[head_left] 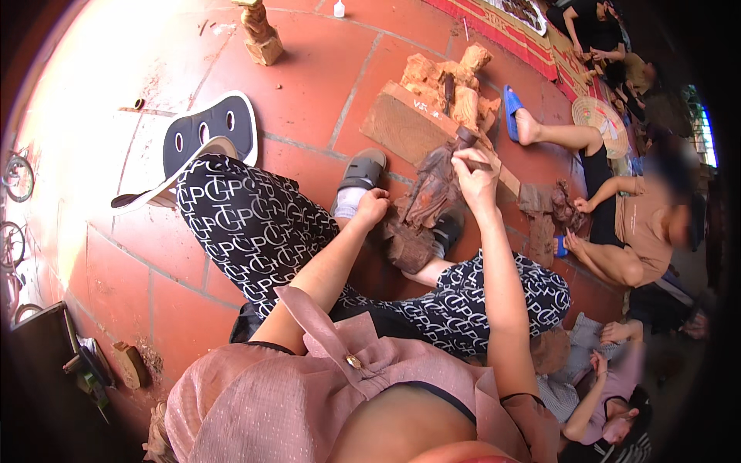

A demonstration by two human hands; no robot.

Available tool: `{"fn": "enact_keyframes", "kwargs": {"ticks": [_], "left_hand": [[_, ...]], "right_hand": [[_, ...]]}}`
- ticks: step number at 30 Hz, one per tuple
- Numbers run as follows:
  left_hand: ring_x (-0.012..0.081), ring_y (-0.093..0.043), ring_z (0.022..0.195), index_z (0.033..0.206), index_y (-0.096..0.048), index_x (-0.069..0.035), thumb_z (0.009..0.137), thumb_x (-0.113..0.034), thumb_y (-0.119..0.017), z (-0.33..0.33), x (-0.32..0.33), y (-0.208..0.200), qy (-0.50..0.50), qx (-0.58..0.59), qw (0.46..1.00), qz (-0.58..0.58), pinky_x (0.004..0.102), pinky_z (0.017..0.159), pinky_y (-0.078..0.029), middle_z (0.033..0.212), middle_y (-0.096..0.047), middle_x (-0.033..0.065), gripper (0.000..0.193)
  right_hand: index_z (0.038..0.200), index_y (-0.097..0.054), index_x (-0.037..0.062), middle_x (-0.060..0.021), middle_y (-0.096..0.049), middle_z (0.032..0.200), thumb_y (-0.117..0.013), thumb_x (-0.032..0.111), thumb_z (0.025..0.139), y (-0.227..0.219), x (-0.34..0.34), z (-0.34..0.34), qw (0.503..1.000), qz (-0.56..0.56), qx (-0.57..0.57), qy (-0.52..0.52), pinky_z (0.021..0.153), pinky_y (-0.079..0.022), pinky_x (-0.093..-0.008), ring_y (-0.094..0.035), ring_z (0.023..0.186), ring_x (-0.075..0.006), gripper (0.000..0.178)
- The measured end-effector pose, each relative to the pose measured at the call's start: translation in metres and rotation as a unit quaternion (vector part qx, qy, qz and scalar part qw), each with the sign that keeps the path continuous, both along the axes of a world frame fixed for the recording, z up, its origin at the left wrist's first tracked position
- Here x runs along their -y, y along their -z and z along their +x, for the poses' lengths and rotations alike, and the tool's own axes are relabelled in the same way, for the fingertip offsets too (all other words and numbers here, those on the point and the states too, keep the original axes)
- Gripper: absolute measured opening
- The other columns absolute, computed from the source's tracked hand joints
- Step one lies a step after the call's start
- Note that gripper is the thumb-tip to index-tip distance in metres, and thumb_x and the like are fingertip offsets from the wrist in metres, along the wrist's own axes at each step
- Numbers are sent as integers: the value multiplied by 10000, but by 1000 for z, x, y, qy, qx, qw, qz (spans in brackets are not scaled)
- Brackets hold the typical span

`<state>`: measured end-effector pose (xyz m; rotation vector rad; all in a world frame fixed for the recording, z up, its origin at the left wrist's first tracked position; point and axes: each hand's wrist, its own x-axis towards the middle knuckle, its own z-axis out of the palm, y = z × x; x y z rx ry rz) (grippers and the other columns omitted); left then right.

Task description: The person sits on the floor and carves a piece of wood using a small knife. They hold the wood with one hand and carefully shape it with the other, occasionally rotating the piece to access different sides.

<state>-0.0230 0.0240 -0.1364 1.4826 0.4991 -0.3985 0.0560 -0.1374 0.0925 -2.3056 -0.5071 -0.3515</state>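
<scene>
A dark brown carved wooden figure (pixel 427 189) lies slanting between my feet, its broad base (pixel 417 245) toward me. My right hand (pixel 478 176) is closed at the figure's upper right side, fingers pinched around a small dark piece that I cannot make out. Beside the rounded dark knob (pixel 466 137) at the figure's far end, those fingertips sit close. My left hand (pixel 373 207) is curled closed just left of the figure, by my grey sandal (pixel 363 170). Whatever lies inside its fingers, if anything, is hidden.
Beyond the figure stands a pale wood block (pixel 405 119) with rough carvings (pixel 463 85) on it. A visor cap (pixel 208 135) rests by my left knee. A small carved statue (pixel 261 35) stands far left. Other people sit at the right, one handling a brown carving (pixel 563 204).
</scene>
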Motion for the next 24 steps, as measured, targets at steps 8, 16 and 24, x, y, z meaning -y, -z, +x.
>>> {"fn": "enact_keyframes", "kwargs": {"ticks": [8, 16, 24], "left_hand": [[124, -548, 702, 954, -588, 21, 784, -13, -528, 14, -9, -24, -133, 87, 987, 17, 224, 671, -440, 820, -603, 56, 184], [136, -547, 876, 1115, -547, -17, 851, -284, -583, 50, 8, -160, -1, 58, 987, -149, 244, 759, -431, 1004, -600, 66, 377], [139, -551, 932, 1118, -540, 25, 837, -190, -602, 61, 32, -130, -47, 99, 951, -290, 263, 841, -418, 1017, -607, 73, 360]], "right_hand": [[892, -551, -11, -86, -615, 745, -622, 2, 783, -55, 29, 5, 925, 330, -141, 121, 590, -534, -253, -617, 626, -140, 130], [746, -486, 41, -111, -605, 735, -623, 54, 786, -25, 49, -2, 859, 406, -287, 120, 573, -542, -303, -632, 633, -188, 143], [611, -530, 25, -25, -545, 559, -626, 100, 762, -3, 43, -5, 968, 105, -208, 97, 494, -406, -241, -499, 528, -77, 194]]}}
